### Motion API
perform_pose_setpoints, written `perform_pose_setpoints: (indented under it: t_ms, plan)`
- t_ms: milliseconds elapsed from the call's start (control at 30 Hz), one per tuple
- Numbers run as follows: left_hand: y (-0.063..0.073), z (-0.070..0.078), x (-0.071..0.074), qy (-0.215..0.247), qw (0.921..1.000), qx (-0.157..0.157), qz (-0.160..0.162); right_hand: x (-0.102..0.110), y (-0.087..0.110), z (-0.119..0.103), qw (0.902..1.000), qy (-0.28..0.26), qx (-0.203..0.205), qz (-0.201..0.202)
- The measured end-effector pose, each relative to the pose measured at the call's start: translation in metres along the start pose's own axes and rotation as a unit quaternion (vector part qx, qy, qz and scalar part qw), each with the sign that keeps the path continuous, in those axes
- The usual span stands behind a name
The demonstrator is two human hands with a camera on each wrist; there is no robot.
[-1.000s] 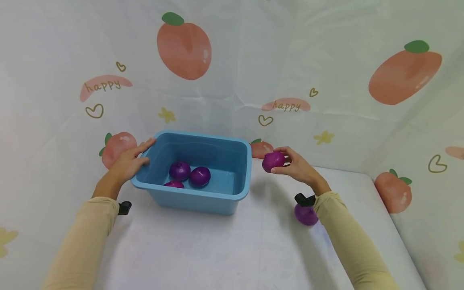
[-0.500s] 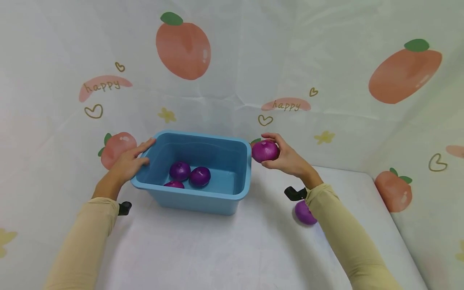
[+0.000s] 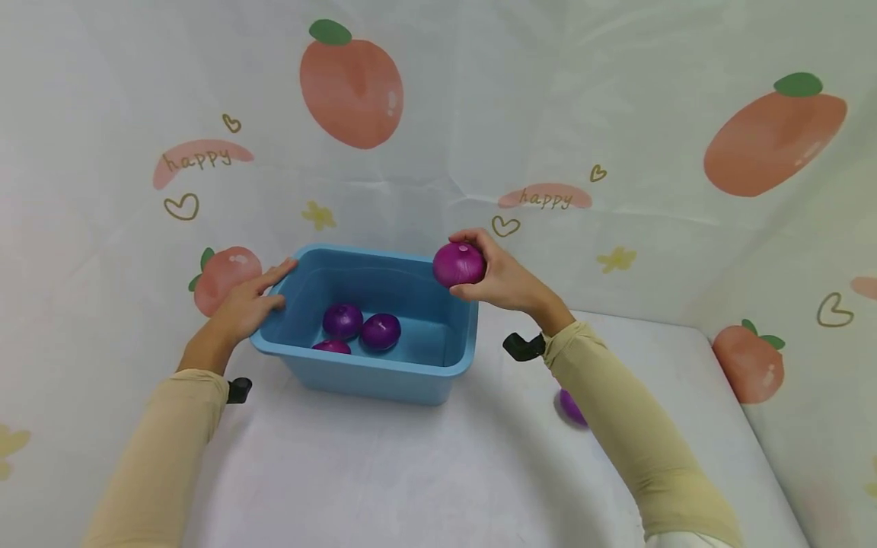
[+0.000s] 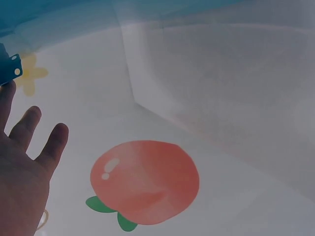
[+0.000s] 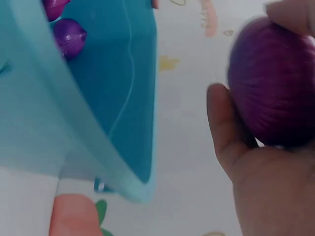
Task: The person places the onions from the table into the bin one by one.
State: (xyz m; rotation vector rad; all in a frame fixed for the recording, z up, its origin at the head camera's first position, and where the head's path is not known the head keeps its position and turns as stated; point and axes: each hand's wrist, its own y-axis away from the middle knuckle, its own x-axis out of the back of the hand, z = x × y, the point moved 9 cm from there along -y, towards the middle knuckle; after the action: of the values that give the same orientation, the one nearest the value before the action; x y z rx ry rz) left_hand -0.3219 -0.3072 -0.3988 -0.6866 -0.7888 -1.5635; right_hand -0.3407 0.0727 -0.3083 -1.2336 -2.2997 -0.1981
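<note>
My right hand point(image 3: 503, 281) grips a red onion point(image 3: 458, 265) between thumb and fingers, raised over the right end of a blue plastic bin point(image 3: 370, 373). In the right wrist view the onion point(image 5: 273, 83) shows its ribbed purple skin, with the bin's rim to its left. Inside the bin lie a dark onion point(image 3: 342, 321), another beside it point(image 3: 381, 332), and a pinker one point(image 3: 332, 346) partly hidden by the front wall. My left hand point(image 3: 241, 310) rests on the bin's left rim. Seen from the left wrist, its fingers point(image 4: 54, 145) are straight and spread.
Another onion point(image 3: 572, 408) lies on the white table point(image 3: 384, 472), partly covered by my right forearm. Behind the bin rises a pale backdrop point(image 3: 425, 91) printed with fruit and hearts. Black wrist mounts point(image 3: 524, 347) stick out from both cuffs.
My right hand has carried the onion leftward and up, from beside the bin to over its right end. The left hand and the bin have stayed in place.
</note>
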Motion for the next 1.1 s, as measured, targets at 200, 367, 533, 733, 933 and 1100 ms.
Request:
perform_pose_setpoints:
  t_ms: [200,367,533,733,933,1100]
  plan:
    - [-0.002,-0.001,-0.001,0.004,1.0000,0.004,-0.002,-0.011,-0.022,-0.013,0.9994,-0.011,0.028,0.018]
    - [-0.003,-0.001,0.000,0.002,1.0000,0.004,-0.001,-0.031,-0.041,-0.010,0.9992,-0.036,0.014,0.006]
    - [-0.003,-0.001,-0.001,0.006,1.0000,0.005,0.000,-0.062,-0.060,-0.001,0.9983,-0.036,0.008,-0.045]
    - [0.000,-0.003,-0.001,0.009,0.9999,0.008,0.005,-0.096,-0.075,0.007,0.9945,-0.036,0.021,-0.096]
    - [-0.002,-0.002,-0.001,0.009,0.9999,0.004,0.012,-0.119,-0.082,0.018,0.9907,-0.039,-0.018,-0.129]
    - [-0.001,-0.002,0.001,0.012,0.9998,0.004,0.016,-0.127,-0.090,0.016,0.9901,-0.037,-0.021,-0.134]
